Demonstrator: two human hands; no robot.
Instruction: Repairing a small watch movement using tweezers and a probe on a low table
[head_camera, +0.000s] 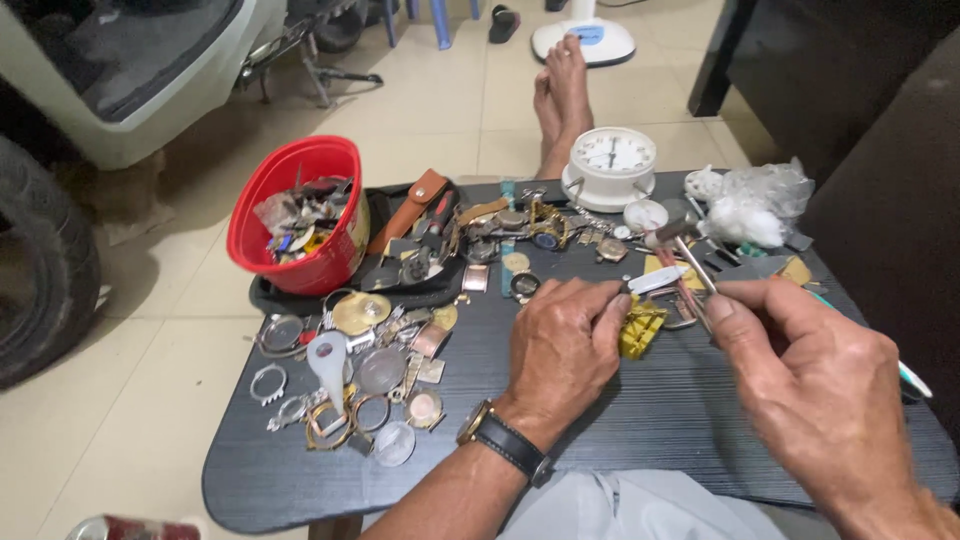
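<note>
Left hand (565, 345) pinches a white piece (655, 280) just above the yellow holder (640, 328); right hand (815, 385) grips a thin tool (690, 262), fingers closed. Risk: a slipping tool may flick the piece off the counter (650, 430) among loose parts (370, 370) left of the holder

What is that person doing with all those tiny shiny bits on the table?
A person sits at a dark table covered with watch cases, rings and other small metal parts. The left hand, which wears a wristwatch, pinches a small white piece just above a yellow holder. The right hand holds a thin metal tool whose tip is near that piece. A red bowl full of bits sits at the back left, and a white clock stands behind the hands.
</note>
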